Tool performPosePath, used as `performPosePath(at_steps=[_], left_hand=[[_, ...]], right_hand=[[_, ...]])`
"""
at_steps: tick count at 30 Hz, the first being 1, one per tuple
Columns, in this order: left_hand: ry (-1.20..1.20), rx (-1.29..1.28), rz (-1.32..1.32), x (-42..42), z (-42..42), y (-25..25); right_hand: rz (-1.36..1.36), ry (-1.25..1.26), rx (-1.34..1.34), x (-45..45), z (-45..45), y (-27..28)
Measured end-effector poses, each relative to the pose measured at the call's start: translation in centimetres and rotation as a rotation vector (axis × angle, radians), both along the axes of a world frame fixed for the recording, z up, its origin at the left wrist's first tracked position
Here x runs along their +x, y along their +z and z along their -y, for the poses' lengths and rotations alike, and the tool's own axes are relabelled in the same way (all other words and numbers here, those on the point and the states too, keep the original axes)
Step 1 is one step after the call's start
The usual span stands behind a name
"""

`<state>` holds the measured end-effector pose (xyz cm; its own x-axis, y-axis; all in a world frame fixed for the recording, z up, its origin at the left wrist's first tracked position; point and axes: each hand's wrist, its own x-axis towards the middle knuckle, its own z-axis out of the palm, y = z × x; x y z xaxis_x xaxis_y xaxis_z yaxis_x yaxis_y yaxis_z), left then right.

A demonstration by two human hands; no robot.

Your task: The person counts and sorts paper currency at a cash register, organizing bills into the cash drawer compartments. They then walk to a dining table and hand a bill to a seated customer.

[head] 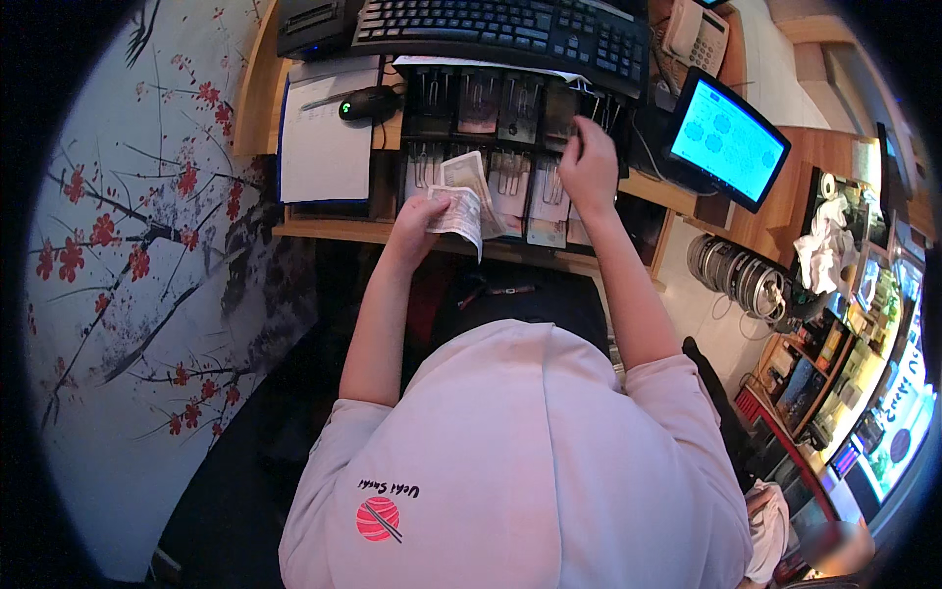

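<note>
My left hand (413,230) pinches a few banknotes (458,206) by their left edge, and they fan and bend over the front of a cash drawer (471,145). The drawer is pulled out, with two rows of compartments. Metal clips (509,171) hold down notes in several of them. My right hand (591,166) hovers over the drawer's right side, its fingers bent beside the back-row compartments. Whether anything sits between those fingertips is hidden.
A black keyboard (478,26) lies above the drawer. To the left are a computer mouse (368,103) and papers (327,147). A lit screen (728,140) and a desk telephone (698,37) stand at right. Another person (765,526) is at lower right.
</note>
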<state>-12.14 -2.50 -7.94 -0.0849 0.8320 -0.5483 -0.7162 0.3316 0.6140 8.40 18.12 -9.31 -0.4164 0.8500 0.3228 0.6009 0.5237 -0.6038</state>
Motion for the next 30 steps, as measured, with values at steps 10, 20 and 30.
performPosePath(at_steps=[10, 20, 30], left_hand=[[0.054, 0.065, 0.088, 0.4, -1.0, -0.4], [-0.012, 0.089, 0.157, 1.1, -2.3, 0.2], [-0.12, 0.026, 0.033, 2.6, -7.9, -0.5]], right_hand=[[0.003, -0.027, -0.127, -1.2, -6.3, -0.2], [0.083, 0.126, 0.135, 0.9, -3.9, -1.1], [-0.397, 0.164, -1.073, 2.4, 1.3, 2.6]])
